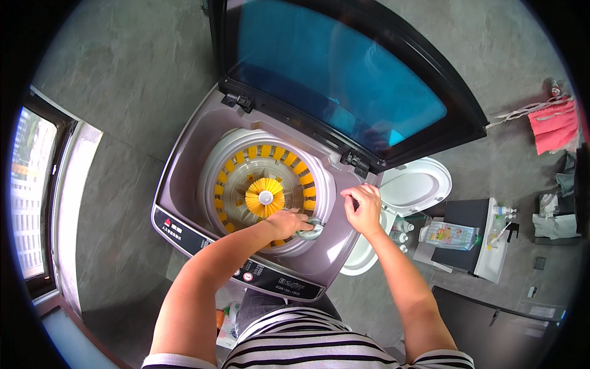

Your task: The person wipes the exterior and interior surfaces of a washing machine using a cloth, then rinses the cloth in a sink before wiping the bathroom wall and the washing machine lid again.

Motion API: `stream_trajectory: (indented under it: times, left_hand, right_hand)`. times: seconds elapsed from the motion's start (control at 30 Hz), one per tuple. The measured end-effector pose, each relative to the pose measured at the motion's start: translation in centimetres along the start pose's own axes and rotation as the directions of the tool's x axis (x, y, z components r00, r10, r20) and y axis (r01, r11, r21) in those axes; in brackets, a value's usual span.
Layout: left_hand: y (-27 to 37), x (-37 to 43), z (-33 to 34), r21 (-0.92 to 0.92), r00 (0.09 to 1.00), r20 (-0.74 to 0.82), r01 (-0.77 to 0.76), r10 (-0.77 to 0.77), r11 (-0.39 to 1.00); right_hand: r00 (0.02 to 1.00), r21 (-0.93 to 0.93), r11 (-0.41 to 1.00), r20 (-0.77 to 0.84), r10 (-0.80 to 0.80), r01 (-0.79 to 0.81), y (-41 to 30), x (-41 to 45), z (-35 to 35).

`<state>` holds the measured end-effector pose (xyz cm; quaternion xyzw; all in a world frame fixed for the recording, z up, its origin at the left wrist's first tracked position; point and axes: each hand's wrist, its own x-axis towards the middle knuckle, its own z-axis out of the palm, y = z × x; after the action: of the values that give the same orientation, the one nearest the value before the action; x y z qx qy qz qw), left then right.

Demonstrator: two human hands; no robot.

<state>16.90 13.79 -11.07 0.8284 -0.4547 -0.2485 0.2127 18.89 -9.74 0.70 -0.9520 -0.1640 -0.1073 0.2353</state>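
A top-loading washing machine [184, 138] stands before me with its dark, blue-tinted lid [341, 60] raised. Its round tub [239, 177] has yellow bristle strips around the wall and a yellow bristle column [265, 197] at the centre. My left hand [290, 223] reaches over the tub and presses a pale grey-green cloth [311, 230] against the right front of the tub's ring [325, 203]. The hand and forearm hide part of the tub's front. By the machine's right edge, my right hand [364, 207] hovers or rests with fingers loosely bent, nothing in it; contact there cannot be told.
A control panel [281, 276] runs along the machine's front edge. Right of it are a white toilet [415, 184], several bottles [401, 226] and a washbasin [500, 249] with a plastic packet [451, 235] beside it. A pink towel [553, 127] hangs at far right; a window [37, 193] is left.
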Motion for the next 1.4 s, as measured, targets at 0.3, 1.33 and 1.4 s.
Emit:
stream_trajectory:
  times: [0.3,1.33,1.4]
  left_hand:
    - [0.4,-3.5,-1.1,-0.137,0.988,0.149,-0.031,0.051,0.99]
    - [-3.0,13.0,3.7,-0.979,0.279,0.036,0.204,-0.96,0.023]
    - [-3.5,13.0,4.3,-0.998,0.283,-0.008,0.055,-0.959,0.025]
  right_hand:
    - [1.0,-0.01,1.0,-0.003,0.004,-0.004,0.2,-0.2,0.2]
    - [1.0,0.014,1.0,0.023,-0.015,0.015,-0.1,0.6,0.6]
    - [0.999,0.002,1.0,0.034,-0.005,0.005,0.2,0.2,0.4]
